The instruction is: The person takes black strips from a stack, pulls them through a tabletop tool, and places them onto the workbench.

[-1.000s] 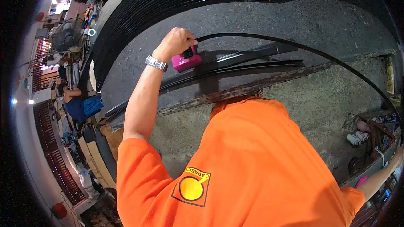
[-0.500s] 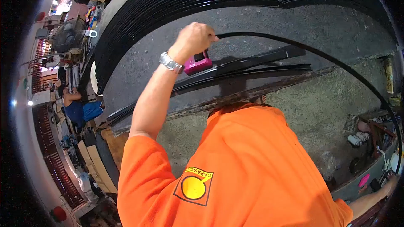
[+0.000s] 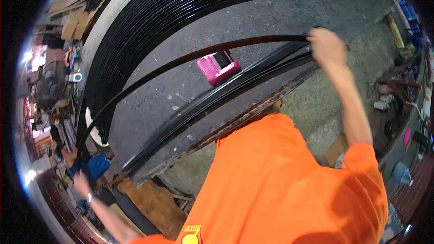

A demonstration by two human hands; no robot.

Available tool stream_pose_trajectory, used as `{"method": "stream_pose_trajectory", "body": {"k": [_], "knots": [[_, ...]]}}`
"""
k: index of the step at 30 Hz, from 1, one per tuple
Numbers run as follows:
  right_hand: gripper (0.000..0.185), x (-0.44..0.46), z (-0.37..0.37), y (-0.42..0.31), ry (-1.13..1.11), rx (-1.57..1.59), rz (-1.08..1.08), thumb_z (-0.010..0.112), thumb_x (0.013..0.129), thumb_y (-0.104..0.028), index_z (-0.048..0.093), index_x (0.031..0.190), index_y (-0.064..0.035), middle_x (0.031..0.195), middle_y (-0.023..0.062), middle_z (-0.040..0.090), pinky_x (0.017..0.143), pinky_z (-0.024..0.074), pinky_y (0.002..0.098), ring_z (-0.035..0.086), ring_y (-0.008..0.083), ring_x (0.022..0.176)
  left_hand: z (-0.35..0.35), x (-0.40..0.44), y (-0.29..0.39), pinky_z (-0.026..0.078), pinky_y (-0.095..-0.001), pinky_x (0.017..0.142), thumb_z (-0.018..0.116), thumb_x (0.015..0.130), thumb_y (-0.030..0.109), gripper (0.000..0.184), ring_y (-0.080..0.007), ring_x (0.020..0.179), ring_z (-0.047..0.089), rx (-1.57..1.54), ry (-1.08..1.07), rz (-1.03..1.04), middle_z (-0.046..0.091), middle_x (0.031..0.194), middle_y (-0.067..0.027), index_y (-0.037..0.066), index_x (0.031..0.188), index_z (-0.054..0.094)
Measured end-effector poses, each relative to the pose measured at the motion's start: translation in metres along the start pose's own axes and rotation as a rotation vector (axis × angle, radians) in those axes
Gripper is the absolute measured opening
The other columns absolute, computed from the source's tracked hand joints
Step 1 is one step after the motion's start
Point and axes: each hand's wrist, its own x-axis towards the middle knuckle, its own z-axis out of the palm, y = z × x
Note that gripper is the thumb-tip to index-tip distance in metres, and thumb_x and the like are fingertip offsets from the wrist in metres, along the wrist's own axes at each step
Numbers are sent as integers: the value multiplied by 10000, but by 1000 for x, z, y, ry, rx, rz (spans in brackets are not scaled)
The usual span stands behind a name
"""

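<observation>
A long, thin black strip (image 3: 208, 52) arches across the worktable. My right hand (image 3: 327, 49), slightly smeared by motion, is closed on it at the upper right. Far out at the left, my left hand (image 3: 82, 184), with a metal watch on its wrist, is closed at the strip's lower end; the fingers there are small and blurred. Below the arch sits a boxy pink and black object (image 3: 219, 68), touched by neither hand. Several black lengths (image 3: 226, 83) lie along the table's near edge, partly under my right hand.
A wide stack of black strips (image 3: 181, 7) curves along the back of the grey worktable (image 3: 158, 63). Another person (image 3: 97, 166) in blue sits at the left, beyond my left hand. Cardboard boxes (image 3: 74, 25) stand at the upper left.
My left hand has moved from over the table's middle to the far left. My right hand has come up from the lower right to the table. The strip now spans leftward between them.
</observation>
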Motion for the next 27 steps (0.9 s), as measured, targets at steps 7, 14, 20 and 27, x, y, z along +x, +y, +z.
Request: {"method": "stream_pose_trajectory", "body": {"k": [7,14,20,27], "knots": [[172,27,53,-274,89,525,-485,653,664,-28,560,792,-96,773,80,578,656,513,410,613,284,757,7,-114,-172,482,-465,659,548,964,366,373,-360,760,629,401,-191,-339,658,828,-175,25,863,658],[182,16,64,-335,35,599,-523,636,684,-5,535,821,-70,788,102,555,645,522,418,618,307,764,56,-144,-169,495,-471,678,535,968,347,379,-370,745,639,410,-375,-382,672,810,-180,9,868,676],[177,12,63,-318,66,525,-507,627,686,-1,534,818,-73,784,95,554,630,522,412,619,298,766,77,-149,-173,506,-477,695,524,972,330,387,-379,732,648,399,-433,-356,684,795,-184,-5,873,691],[237,18,79,-246,137,479,-468,652,678,5,589,892,-78,797,91,580,644,532,425,627,312,745,94,-142,-167,520,-483,714,511,976,310,398,-389,717,658,415,-465,-300,698,777,-190,-22,879,708]]}}
